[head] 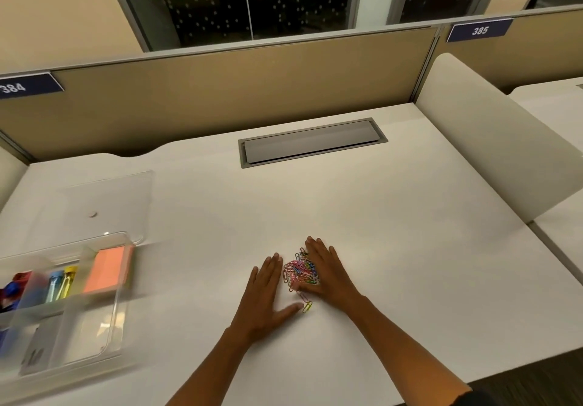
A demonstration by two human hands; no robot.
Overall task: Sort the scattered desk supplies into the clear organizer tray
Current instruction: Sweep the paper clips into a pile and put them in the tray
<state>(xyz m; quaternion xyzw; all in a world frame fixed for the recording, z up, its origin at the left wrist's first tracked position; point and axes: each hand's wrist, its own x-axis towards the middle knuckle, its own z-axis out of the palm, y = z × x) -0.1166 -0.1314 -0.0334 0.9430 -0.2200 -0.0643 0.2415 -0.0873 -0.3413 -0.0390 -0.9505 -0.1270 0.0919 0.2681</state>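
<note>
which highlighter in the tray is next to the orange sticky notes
The yellow highlighter; it lies nearest the orange sticky notes, while the blue highlighter sits on its far side.

Both forearms are bare from the wrists up toward the elbows. The left hand (266, 295) and right hand (328, 271) wear no gloves, and no rings, watch or bracelet show. A dark sleeve edge shows at the right elbow, low in view.
</note>
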